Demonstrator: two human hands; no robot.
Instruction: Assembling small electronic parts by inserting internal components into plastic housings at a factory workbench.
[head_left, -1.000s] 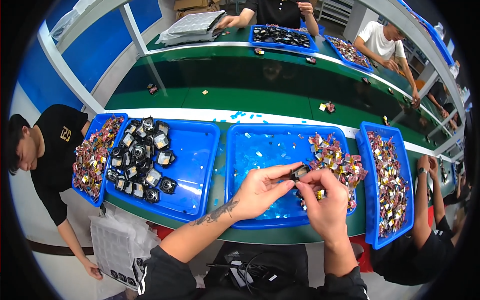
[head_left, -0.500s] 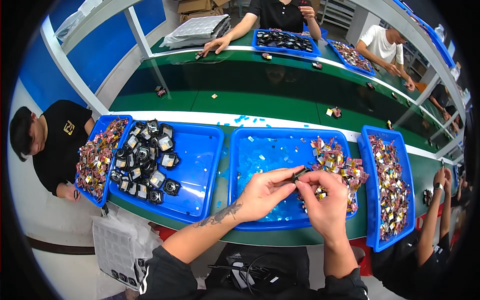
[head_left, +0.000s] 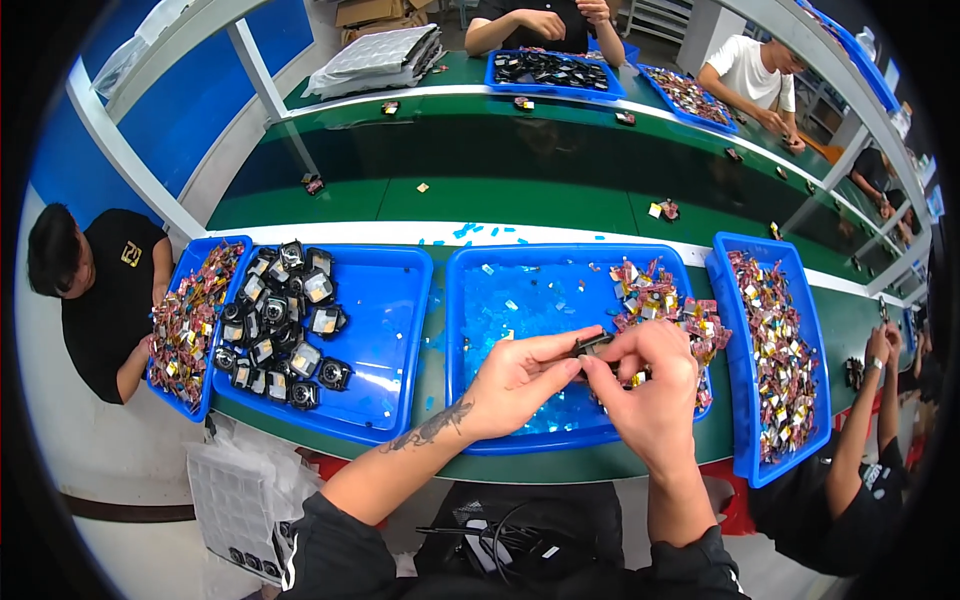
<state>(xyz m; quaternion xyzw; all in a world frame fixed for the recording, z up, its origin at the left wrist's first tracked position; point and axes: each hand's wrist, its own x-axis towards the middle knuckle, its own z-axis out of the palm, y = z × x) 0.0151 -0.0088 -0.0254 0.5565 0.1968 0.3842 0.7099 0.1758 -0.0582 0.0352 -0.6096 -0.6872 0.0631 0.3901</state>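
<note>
Over the middle blue tray point(head_left: 456, 340), both my hands meet at a small black part point(head_left: 592, 346), perhaps a black plastic housing. My left hand point(head_left: 520, 385) pinches it from the left between thumb and fingers. From the other side, the bent fingers of my right hand point(head_left: 645, 385) close on it and cover most of it. Below them, little blue film pieces point(head_left: 500, 310) lie scattered in the tray. A heap of small circuit parts point(head_left: 650, 290), pink, yellow and white, fills its right side, partly behind my right hand.
A blue tray point(head_left: 385, 350) on the left holds black housings point(head_left: 275, 310). Narrow blue trays of circuit parts stand at far left point(head_left: 195, 330) and right point(head_left: 780, 360). Beyond runs a green conveyor belt point(head_left: 480, 170) with scattered parts. Co-workers sit across and at both sides.
The view has shifted slightly. My hands keep their hold on the black part, with the right fingers curled a little differently. The co-worker across has drawn a hand back from the belt's edge.
</note>
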